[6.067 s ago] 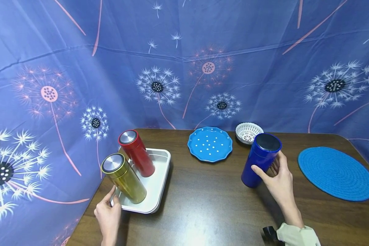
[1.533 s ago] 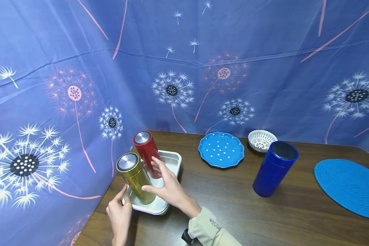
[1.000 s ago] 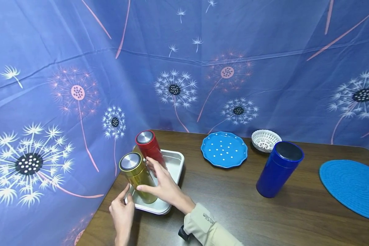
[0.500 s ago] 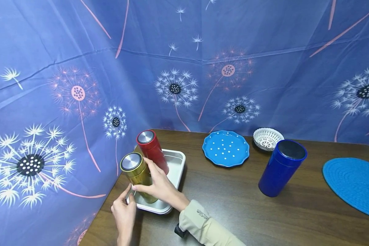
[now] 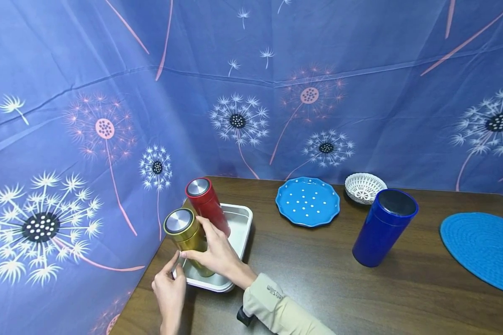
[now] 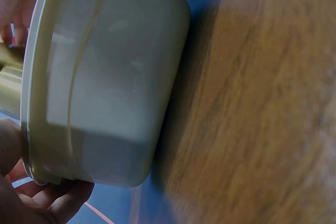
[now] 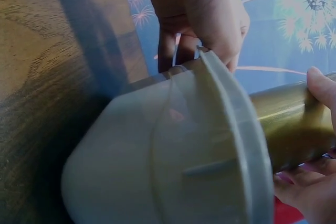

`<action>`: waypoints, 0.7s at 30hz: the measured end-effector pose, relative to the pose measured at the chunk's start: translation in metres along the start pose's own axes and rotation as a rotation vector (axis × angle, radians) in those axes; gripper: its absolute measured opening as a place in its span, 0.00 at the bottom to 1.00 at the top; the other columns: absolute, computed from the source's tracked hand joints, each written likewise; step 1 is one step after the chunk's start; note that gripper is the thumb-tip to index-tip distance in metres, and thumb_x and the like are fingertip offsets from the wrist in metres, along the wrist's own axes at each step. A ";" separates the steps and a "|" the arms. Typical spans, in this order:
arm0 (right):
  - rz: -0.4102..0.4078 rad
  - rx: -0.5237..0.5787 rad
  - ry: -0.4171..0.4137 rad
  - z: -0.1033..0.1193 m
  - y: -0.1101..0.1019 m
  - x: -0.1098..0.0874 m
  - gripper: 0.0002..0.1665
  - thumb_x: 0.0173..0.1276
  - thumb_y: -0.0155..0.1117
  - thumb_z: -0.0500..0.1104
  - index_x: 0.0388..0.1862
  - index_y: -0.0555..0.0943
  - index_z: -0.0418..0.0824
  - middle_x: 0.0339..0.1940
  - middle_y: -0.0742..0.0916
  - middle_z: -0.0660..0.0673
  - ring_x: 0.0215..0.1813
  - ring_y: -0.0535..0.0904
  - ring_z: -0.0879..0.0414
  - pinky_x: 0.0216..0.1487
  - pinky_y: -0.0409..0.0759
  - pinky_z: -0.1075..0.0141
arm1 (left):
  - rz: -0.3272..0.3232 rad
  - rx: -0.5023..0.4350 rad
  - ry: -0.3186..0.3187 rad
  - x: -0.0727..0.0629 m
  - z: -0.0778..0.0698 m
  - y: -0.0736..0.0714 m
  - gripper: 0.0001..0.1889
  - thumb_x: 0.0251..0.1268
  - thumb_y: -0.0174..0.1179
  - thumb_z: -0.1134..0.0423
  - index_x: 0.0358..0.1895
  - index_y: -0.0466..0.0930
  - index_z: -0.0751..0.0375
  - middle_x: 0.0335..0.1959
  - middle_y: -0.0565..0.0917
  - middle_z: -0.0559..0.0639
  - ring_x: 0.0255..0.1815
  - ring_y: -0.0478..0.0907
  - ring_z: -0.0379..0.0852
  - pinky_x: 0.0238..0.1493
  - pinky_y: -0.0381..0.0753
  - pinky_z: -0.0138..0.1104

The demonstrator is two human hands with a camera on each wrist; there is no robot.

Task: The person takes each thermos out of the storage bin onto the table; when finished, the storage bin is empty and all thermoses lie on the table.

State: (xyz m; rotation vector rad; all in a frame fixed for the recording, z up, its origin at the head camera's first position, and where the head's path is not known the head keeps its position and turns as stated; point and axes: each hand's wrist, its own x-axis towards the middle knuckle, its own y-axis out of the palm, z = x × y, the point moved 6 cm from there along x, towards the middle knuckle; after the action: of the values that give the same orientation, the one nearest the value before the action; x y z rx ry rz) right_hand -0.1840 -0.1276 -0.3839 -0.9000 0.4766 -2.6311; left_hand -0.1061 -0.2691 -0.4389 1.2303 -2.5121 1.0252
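Observation:
In the head view, a white plastic tub point(image 5: 245, 228) at the left of the table holds a gold thermos bottle point(image 5: 188, 241) and a red thermos bottle point(image 5: 211, 209), both with steel-topped lids. My right hand point(image 5: 221, 253) grips the gold bottle's upper body, thumb on the near side and fingers around the back. Thumb and fingers of my left hand point(image 5: 169, 289) pinch the tub's near left rim. The left wrist view shows the tub's deep, cloudy wall point(image 6: 115, 77) and the fingers point(image 6: 71, 200) at its corner. The gold bottle's point(image 7: 286, 124) base is hidden behind the wall in the right wrist view.
A blue thermos bottle point(image 5: 379, 237) stands upright on the table, right of centre. Behind it are a blue dotted plate point(image 5: 308, 202) and a white openwork bowl point(image 5: 364, 188). A round blue placemat point(image 5: 486, 251) lies at the right. Patterned cloth point(image 5: 251, 93) hangs along the table's back and left.
My right hand has left the blue bottle, crossed to the tub and closed around the gold bottle. The left hand stays at the tub's rim. The view has shifted slightly.

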 end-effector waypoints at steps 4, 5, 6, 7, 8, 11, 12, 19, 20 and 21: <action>-0.009 -0.002 -0.020 0.006 -0.005 0.002 0.47 0.50 0.80 0.49 0.67 0.67 0.45 0.55 0.82 0.47 0.53 0.79 0.61 0.53 0.76 0.70 | -0.003 0.003 0.002 0.000 0.000 0.000 0.18 0.52 0.58 0.78 0.46 0.87 0.62 0.07 0.56 0.38 0.10 0.50 0.34 0.14 0.54 0.35; -0.008 0.008 -0.023 0.009 -0.007 0.002 0.47 0.50 0.80 0.49 0.67 0.67 0.45 0.55 0.82 0.47 0.53 0.79 0.61 0.53 0.76 0.71 | -0.002 0.004 -0.001 0.000 0.000 0.000 0.18 0.52 0.58 0.78 0.46 0.87 0.62 0.07 0.56 0.38 0.10 0.50 0.34 0.14 0.54 0.35; -0.006 0.015 -0.025 0.011 -0.009 0.003 0.48 0.49 0.80 0.48 0.67 0.67 0.45 0.55 0.82 0.47 0.53 0.79 0.61 0.53 0.76 0.71 | 0.000 0.003 -0.004 0.000 0.000 0.000 0.18 0.52 0.58 0.78 0.46 0.87 0.62 0.07 0.56 0.39 0.11 0.50 0.35 0.15 0.54 0.35; -0.004 0.025 -0.026 0.014 -0.010 0.004 0.48 0.49 0.81 0.48 0.67 0.67 0.45 0.56 0.82 0.47 0.53 0.79 0.61 0.53 0.76 0.71 | 0.002 0.005 -0.009 0.000 0.000 0.000 0.18 0.52 0.58 0.78 0.46 0.87 0.62 0.07 0.56 0.39 0.11 0.50 0.36 0.15 0.54 0.36; -0.002 0.031 -0.028 0.017 -0.012 0.005 0.48 0.49 0.81 0.48 0.67 0.67 0.45 0.56 0.82 0.47 0.53 0.78 0.60 0.53 0.76 0.71 | 0.005 0.006 -0.014 0.000 0.000 -0.001 0.18 0.52 0.58 0.78 0.46 0.87 0.63 0.07 0.56 0.40 0.11 0.50 0.37 0.16 0.54 0.37; 0.003 0.025 -0.038 0.026 -0.016 0.008 0.48 0.49 0.81 0.49 0.67 0.67 0.44 0.56 0.82 0.47 0.54 0.78 0.60 0.53 0.75 0.71 | 0.017 0.009 -0.027 0.000 0.000 -0.001 0.16 0.53 0.58 0.77 0.46 0.87 0.66 0.08 0.57 0.41 0.12 0.51 0.39 0.18 0.54 0.38; 0.005 0.016 -0.041 0.028 -0.017 0.008 0.48 0.49 0.81 0.49 0.67 0.67 0.43 0.56 0.82 0.47 0.54 0.78 0.60 0.54 0.75 0.71 | 0.021 0.011 -0.033 0.000 0.000 -0.001 0.16 0.53 0.58 0.77 0.46 0.87 0.67 0.08 0.57 0.41 0.13 0.52 0.39 0.18 0.54 0.38; 0.012 0.004 -0.066 0.038 -0.023 0.008 0.47 0.49 0.81 0.49 0.66 0.68 0.41 0.55 0.83 0.46 0.50 0.79 0.61 0.50 0.75 0.74 | 0.032 0.002 -0.058 -0.001 0.000 -0.002 0.14 0.54 0.58 0.76 0.44 0.86 0.70 0.09 0.59 0.43 0.14 0.53 0.42 0.19 0.53 0.39; 0.009 0.003 -0.068 0.039 -0.025 0.008 0.47 0.48 0.81 0.50 0.66 0.68 0.42 0.55 0.83 0.46 0.50 0.79 0.61 0.50 0.75 0.74 | 0.032 0.001 -0.057 -0.001 0.000 -0.002 0.15 0.54 0.58 0.76 0.45 0.86 0.69 0.09 0.59 0.43 0.14 0.53 0.41 0.19 0.53 0.38; 0.006 0.001 -0.071 0.040 -0.026 0.008 0.47 0.48 0.81 0.50 0.66 0.68 0.42 0.55 0.83 0.46 0.50 0.79 0.61 0.50 0.75 0.74 | 0.032 -0.001 -0.053 -0.001 -0.001 -0.002 0.15 0.54 0.58 0.76 0.45 0.86 0.69 0.09 0.59 0.43 0.14 0.53 0.41 0.19 0.53 0.38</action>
State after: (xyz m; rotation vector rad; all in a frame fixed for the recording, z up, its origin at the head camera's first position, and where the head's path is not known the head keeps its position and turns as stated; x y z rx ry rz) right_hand -0.1699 -0.1152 -0.3396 -0.9863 0.4593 -2.5840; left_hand -0.1040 -0.2691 -0.4378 1.2371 -2.5801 1.0111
